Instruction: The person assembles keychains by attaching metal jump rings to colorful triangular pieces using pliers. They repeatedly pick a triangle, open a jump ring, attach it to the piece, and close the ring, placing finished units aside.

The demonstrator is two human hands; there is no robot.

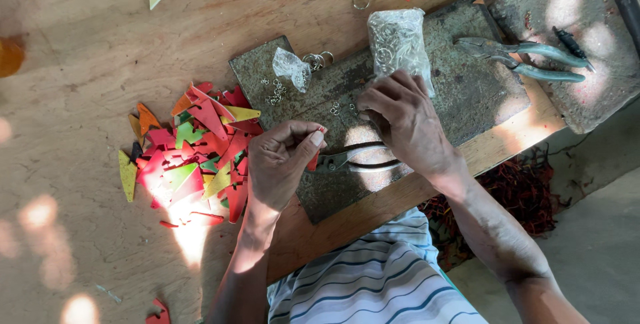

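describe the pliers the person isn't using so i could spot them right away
Start at the dark metal slab on the wooden table. At its far right end, beside the bag of rings, lie grey-green-handled pliers, untouched, unlike the pair under the right hand.

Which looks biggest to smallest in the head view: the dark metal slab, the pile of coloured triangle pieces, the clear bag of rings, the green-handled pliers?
1. Dark metal slab
2. Pile of coloured triangle pieces
3. Green-handled pliers and clear bag of rings: the pliers are longer and the bag is broader, so I would not rank them.

Red triangular piece [313,160], pinched upright.
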